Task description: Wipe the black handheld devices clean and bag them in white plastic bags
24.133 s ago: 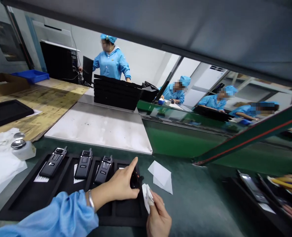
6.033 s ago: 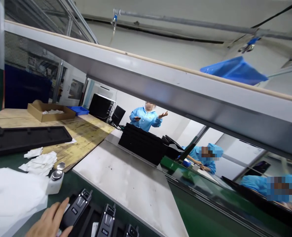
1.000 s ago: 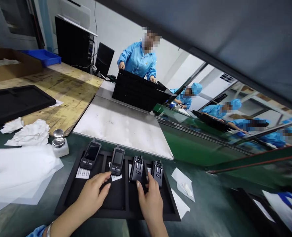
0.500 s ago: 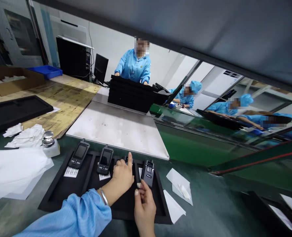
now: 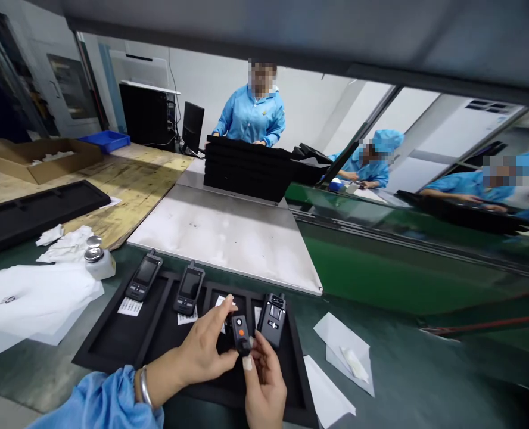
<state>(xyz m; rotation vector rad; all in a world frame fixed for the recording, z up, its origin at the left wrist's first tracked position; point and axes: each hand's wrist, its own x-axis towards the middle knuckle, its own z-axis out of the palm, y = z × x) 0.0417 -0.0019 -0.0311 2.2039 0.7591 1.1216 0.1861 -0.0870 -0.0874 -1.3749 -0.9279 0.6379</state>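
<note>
A black handheld radio (image 5: 240, 335) is held up over the black foam tray (image 5: 112, 345), its narrow side with an orange button facing me. My left hand (image 5: 206, 342) curls round it from the left, thumb below and fingers above. My right hand (image 5: 265, 375) pinches its lower right end between thumb and fingers. Two radios, a left one (image 5: 145, 275) and a middle one (image 5: 189, 288), lie screen up in the tray. Beside my right fingers another radio (image 5: 272, 322) lies back up. Printed white labels (image 5: 130, 306) sit in the compartments, partly covered.
At left are white sheets (image 5: 36, 304), crumpled wipes (image 5: 70, 245) and a white bottle with a metal lid (image 5: 100, 262). White papers (image 5: 345, 351) lie right of the tray. Beyond the pale board (image 5: 229, 238), a co-worker (image 5: 251, 116) stands behind stacked black trays (image 5: 246, 170).
The radio has been lifted and turned so its side with the orange button shows. My left hand, earlier with a finger pointing up, has closed round it; my right fingers now grip it too.
</note>
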